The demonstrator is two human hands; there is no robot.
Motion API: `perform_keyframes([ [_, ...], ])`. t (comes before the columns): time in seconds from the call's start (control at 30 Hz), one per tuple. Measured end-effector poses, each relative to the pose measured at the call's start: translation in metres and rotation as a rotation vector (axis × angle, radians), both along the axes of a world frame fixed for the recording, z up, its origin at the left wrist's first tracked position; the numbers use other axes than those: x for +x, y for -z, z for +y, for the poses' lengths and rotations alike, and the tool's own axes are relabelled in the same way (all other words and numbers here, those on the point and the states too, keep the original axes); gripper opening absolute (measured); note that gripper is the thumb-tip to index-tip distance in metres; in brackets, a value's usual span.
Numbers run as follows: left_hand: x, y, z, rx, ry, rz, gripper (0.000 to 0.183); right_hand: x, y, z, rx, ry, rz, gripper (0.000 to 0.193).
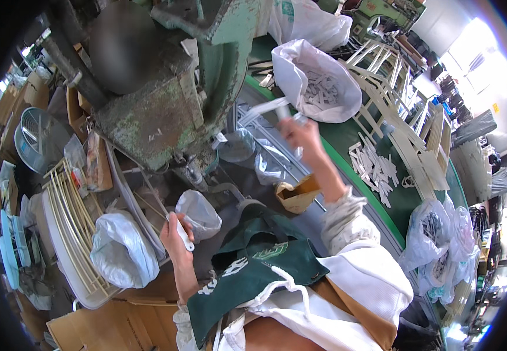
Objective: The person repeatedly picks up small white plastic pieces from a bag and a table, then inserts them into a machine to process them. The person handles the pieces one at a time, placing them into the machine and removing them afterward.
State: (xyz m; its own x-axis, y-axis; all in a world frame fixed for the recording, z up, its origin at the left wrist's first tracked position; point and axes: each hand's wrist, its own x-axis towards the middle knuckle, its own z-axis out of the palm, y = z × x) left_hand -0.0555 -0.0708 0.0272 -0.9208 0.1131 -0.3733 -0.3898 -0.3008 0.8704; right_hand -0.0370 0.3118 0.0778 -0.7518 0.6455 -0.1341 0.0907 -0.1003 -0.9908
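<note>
My left hand (174, 238) is closed around the white handle (184, 238) of a tool with a thin, straight shaft. The shaft points up toward the worn green machine (148, 120); its tip is hard to make out. Beyond the green table edge's near side, my right hand (303, 139) is raised and smeared by motion. Pale white strips (268, 107) show at its fingertips, seemingly gripped there. Close by stands an open white sack (291, 61) with small flat grey-white pieces (322, 89) inside. More such pieces lie as a loose pile (375, 167) on the green tabletop.
Pale frames (402, 88) are stacked on the table's far right. Clear bags (431, 228) hang at its near corner. A white bag (123, 251) and curved cream rods (69, 228) lie left. A brown paper bag (297, 196) sits below my right arm. Cardboard (107, 327) lies lower left.
</note>
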Motion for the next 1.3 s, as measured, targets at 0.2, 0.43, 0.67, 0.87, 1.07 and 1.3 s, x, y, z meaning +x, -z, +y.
perform_keyframes([
  [0.2, 0.002, 0.011, 0.026, 0.268, -0.035, -0.067, 0.014, -0.033, 0.04, 0.123, 0.421, -0.037, -0.245, 0.022],
  [0.43, -0.013, -0.02, 0.083, 0.226, 0.015, -0.143, 0.013, -0.025, -0.012, -0.124, -0.248, -0.981, -0.026, 0.054],
  [0.67, -0.034, -0.021, 0.081, 0.152, -0.061, 0.025, 0.015, -0.036, -0.016, -0.144, -0.194, -1.038, -0.1, 0.04],
  [0.87, -0.045, -0.022, 0.09, 0.054, -0.067, 0.069, 0.023, -0.037, 0.004, -0.144, -0.114, -1.052, -0.185, 0.025],
  [1.07, -0.048, -0.008, 0.088, 0.078, -0.087, -0.026, 0.021, -0.121, 0.092, -0.107, 1.009, -0.698, 0.258, 0.019],
  [1.3, -0.033, -0.011, 0.063, 0.189, 0.059, -0.096, 0.027, -0.172, 0.162, -0.119, 1.165, -0.692, 0.467, 0.017],
])
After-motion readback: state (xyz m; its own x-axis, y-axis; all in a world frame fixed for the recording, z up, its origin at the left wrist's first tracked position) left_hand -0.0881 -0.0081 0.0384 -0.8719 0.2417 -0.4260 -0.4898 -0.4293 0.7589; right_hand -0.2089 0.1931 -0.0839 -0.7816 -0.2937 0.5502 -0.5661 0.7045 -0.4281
